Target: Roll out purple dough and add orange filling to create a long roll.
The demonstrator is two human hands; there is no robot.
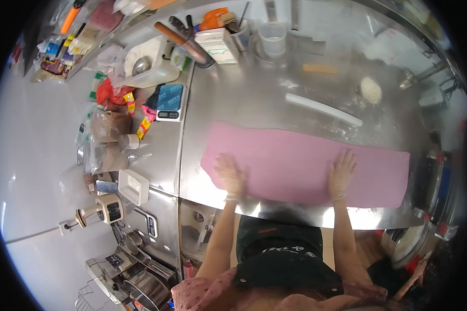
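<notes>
A long, flat sheet of pink dough (290, 160) lies across the steel table in front of me. Its outline is roughly rectangular, with a wavy far edge. My left hand (230, 175) rests palm down near the sheet's left end, fingers spread, somewhat blurred. Farther right, my right hand (342, 173) presses flat on the dough, its fingers pointing away from me. Both hands seem to wear thin clear gloves. Beyond the sheet lies a white rod (324, 109), slanting down to the right and touched by neither hand.
A small heap of white flour (370, 90) sits at the back right. Left of the dough stand a digital scale (169, 102) and a white tray (134, 187). Along the back are a plastic measuring cup (273, 39) and a white carton (217, 46). Another person's arm (414, 279) shows at lower right.
</notes>
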